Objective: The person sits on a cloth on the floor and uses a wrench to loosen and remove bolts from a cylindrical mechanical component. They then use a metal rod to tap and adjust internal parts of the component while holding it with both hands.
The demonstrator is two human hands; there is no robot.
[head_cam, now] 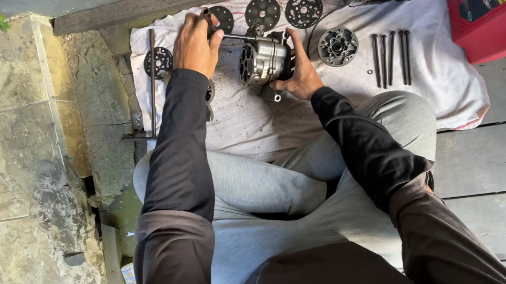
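Metal housing (264, 59) on white cloth (424, 17) — R hand (300, 71) fingers clasp its side, L hand (195, 43) fingers grip tool (235, 37) at its top.

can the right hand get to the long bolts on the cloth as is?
Probably yes, once freed. The right hand grips the metal cylinder housing, so it must let go first. The four long bolts lie just to its right on the white cloth; only a round hub part sits between, off the direct line.
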